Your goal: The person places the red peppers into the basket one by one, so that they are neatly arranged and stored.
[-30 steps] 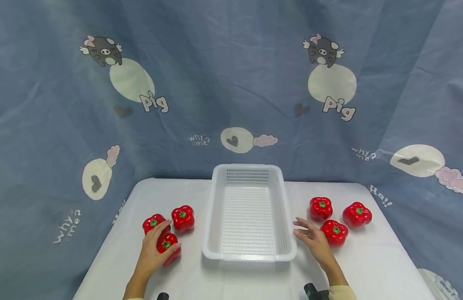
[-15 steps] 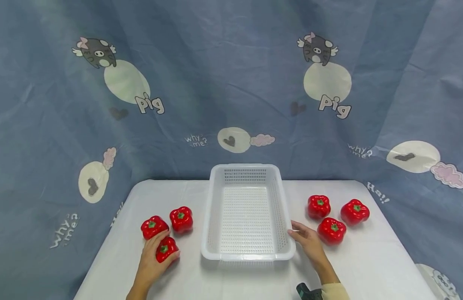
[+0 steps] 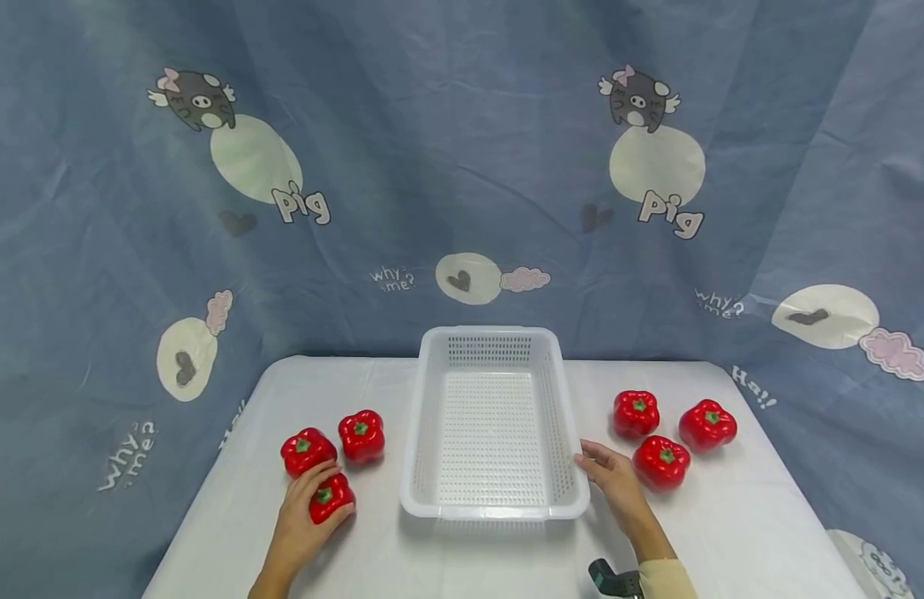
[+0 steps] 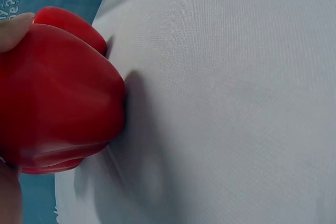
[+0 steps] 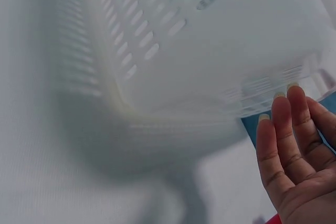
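My left hand (image 3: 300, 520) grips a red bell pepper (image 3: 331, 496), the nearest of three on the left, with the thumb on its right side and the fingers over its far left side. In the left wrist view this bell pepper (image 4: 58, 93) fills the left edge, its shadow on the table. Behind it lie two more red bell peppers, one at the left (image 3: 306, 452) and one closer to the basket (image 3: 362, 436). My right hand (image 3: 615, 484) is at the right rim of a white plastic basket (image 3: 574, 433); its fingers (image 5: 283, 124) are fairly straight, fingertips right at the basket's wall.
Three other red bell peppers stand right of the basket: one at the back (image 3: 636, 413), one beside my right hand (image 3: 662, 462) and one farther right (image 3: 707, 425). A white-covered table (image 3: 462, 566) carries everything. A blue patterned curtain (image 3: 402, 166) hangs behind.
My left hand has settled around the nearest left bell pepper, its fingers drawing in. My right hand has moved slightly left, up to the basket's rim. The basket and other peppers stay put.
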Motion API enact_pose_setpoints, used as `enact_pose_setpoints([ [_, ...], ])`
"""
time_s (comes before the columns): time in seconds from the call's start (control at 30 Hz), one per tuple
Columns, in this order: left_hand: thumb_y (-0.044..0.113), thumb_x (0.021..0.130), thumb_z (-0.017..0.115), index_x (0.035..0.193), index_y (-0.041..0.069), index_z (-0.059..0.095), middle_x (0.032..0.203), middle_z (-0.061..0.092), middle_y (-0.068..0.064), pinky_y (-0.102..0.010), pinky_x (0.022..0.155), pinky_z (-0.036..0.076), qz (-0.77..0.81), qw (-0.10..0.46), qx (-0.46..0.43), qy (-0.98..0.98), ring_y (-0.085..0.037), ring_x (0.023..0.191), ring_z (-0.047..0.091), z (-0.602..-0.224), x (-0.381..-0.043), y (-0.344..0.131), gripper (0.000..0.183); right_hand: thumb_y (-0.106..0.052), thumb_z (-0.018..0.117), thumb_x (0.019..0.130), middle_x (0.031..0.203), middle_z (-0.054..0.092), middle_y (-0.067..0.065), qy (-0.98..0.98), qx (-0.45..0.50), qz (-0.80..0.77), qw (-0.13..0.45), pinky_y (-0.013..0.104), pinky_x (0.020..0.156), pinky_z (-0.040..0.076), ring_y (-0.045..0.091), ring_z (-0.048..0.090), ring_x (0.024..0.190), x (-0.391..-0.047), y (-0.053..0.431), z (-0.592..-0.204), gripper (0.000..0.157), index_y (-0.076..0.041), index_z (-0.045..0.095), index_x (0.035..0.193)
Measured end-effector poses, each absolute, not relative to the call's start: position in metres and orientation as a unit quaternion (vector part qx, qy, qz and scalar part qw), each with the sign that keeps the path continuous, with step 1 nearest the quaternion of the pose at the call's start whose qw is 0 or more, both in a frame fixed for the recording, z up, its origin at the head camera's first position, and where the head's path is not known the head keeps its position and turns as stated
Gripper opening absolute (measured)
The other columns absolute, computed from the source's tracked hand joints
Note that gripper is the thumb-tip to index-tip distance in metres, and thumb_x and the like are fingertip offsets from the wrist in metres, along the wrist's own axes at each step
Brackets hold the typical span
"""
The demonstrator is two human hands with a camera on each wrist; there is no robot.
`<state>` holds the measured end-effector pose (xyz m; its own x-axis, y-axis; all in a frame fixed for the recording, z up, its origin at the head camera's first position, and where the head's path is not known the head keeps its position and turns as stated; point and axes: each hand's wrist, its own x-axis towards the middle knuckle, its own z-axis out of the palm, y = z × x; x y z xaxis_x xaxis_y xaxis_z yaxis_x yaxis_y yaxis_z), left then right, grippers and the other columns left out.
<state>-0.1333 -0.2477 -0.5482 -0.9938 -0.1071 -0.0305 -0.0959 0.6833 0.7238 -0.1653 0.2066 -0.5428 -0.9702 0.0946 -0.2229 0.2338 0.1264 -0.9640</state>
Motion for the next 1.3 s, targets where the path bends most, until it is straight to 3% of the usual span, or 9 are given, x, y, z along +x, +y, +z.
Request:
enact_pose_setpoints([
  [0.3,0.022,0.078,0.08,0.138,0.012,0.048,0.144,0.038,-0.013,-0.063,0.097,0.04,-0.386,0.003,0.056,-0.921,-0.038,0.134,0.026,-0.55,-0.137,-0.246,0.069,-0.033,0.068,0.089,0.134,0.055,0.019,0.739,0.128,-0.657,0.074,0.042,0.101,0.044,0.031,0.057,0.119,-0.169,0.209,-0.54,0.059,0.002,0.052,0.134],
  [0.47,0.021,0.077,0.081,0.136,0.012,0.049,0.142,0.037,-0.014,-0.066,0.097,0.038,-0.365,0.007,0.035,-0.93,-0.04,0.133,0.022,-0.547,-0.136,-0.248,0.068,-0.031,0.068,0.09,0.126,0.062,0.017,0.731,0.137,-0.664,0.075,0.033,0.094,0.05,0.025,0.065,0.105,-0.172,0.21,-0.539,0.052,0.002,0.057,0.128],
  [0.67,0.018,0.076,0.079,0.137,0.011,0.047,0.141,0.035,-0.016,-0.066,0.096,0.038,-0.346,-0.028,0.027,-0.937,-0.042,0.132,0.019,-0.541,-0.134,-0.251,0.069,-0.029,0.069,0.089,0.118,0.066,0.014,0.718,0.139,-0.678,0.074,0.024,0.084,0.053,0.022,0.066,0.095,-0.173,0.21,-0.54,0.047,0.003,0.06,0.123],
  [0.87,0.023,0.073,0.083,0.135,0.012,0.052,0.139,0.039,-0.016,-0.063,0.092,0.044,-0.353,-0.037,0.025,-0.935,-0.041,0.129,0.025,-0.535,-0.134,-0.253,0.071,-0.029,0.07,0.089,0.116,0.067,0.014,0.713,0.136,-0.683,0.078,0.023,0.082,0.053,0.022,0.066,0.093,-0.172,0.212,-0.541,0.046,0.003,0.061,0.121],
  [1.13,0.031,0.071,0.085,0.132,0.018,0.056,0.139,0.045,-0.011,-0.064,0.096,0.04,-0.361,-0.029,0.0,-0.932,-0.035,0.132,0.031,-0.536,-0.142,-0.247,0.069,-0.021,0.065,0.092,0.113,0.067,0.015,0.715,0.131,-0.681,0.09,0.024,0.08,0.054,0.021,0.066,0.091,-0.171,0.219,-0.544,0.041,0.007,0.059,0.121],
  [1.3,0.027,0.07,0.086,0.132,0.02,0.057,0.141,0.044,-0.009,-0.064,0.095,0.041,-0.365,-0.031,-0.009,-0.93,-0.036,0.134,0.03,-0.526,-0.146,-0.245,0.069,-0.028,0.069,0.09,0.115,0.067,0.014,0.718,0.122,-0.678,0.098,0.027,0.085,0.053,0.021,0.065,0.094,-0.175,0.217,-0.542,0.045,0.003,0.061,0.121],
])
